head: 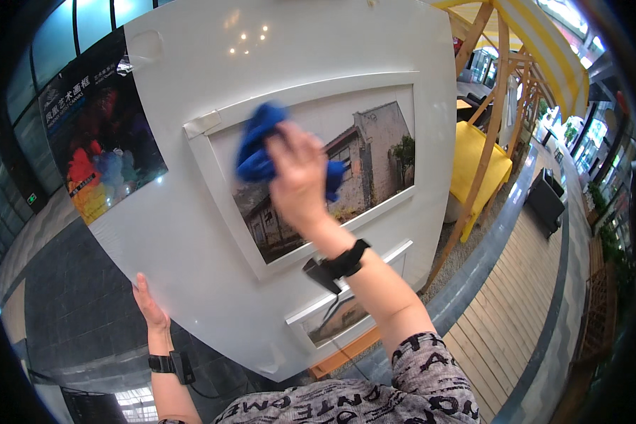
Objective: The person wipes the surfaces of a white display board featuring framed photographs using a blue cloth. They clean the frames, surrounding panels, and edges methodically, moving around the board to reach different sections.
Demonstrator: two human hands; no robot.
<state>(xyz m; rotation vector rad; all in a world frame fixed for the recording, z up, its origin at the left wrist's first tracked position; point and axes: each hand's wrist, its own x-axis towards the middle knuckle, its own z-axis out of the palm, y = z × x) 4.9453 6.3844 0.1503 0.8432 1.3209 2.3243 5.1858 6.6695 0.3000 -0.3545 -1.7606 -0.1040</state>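
Observation:
A blue cloth (262, 143), bunched and blurred, is in my right hand (299, 175), held against a framed picture of an old brick building (373, 159). The cloth covers the picture's upper left part. A white frame (233, 214) surrounds this picture, with a strip of tape (202, 125) over its upper left corner. It is mounted on a large glossy white panel (191, 254). My left hand (151, 307) rests at the panel's lower left edge, its thumb upright; the other fingers are partly hidden. Below, a second framed picture (339, 320) is partly covered by my right arm.
A dark poster with bright paint colours (103, 138) hangs on the panel's left. To the right stand wooden posts (490, 106) under a yellow-striped canopy (548, 47), a table with yellow cloth (477, 164), a dark armchair (546, 201) and wooden decking (509, 297). A wooden ledge (347, 352) lies below.

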